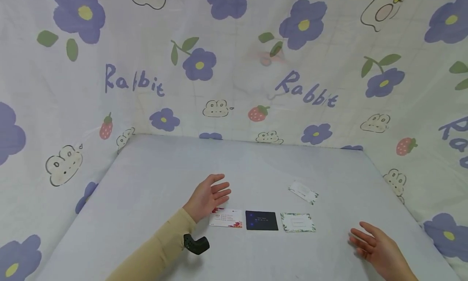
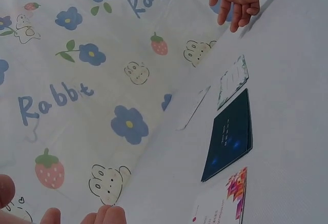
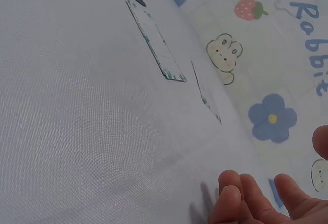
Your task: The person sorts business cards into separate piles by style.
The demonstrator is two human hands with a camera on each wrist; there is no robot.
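Three cards lie in a row on the white table: a white card with red floral corners (image 1: pixel 226 218), a dark blue card (image 1: pixel 261 221) and a white card with a green leafy border (image 1: pixel 297 223). Behind the row, a second leaf-trimmed white card (image 1: pixel 303 192) lies at a slant. My left hand (image 1: pixel 206 197) is at the left end of the row, overlapping a corner of the red-patterned card in the head view, its fingers loosely extended and holding nothing. Off to the right of the cards, my right hand (image 1: pixel 378 246) has relaxed fingers and nothing in them.
A black curved device (image 1: pixel 196 244) sits at the left sleeve's cuff. Cloth printed with flowers, rabbits and strawberries (image 1: pixel 234 77) hangs behind the table (image 1: pixel 164 163) and along both sides. In the left wrist view the dark card (image 2: pixel 228 134) shows a thick, layered edge.
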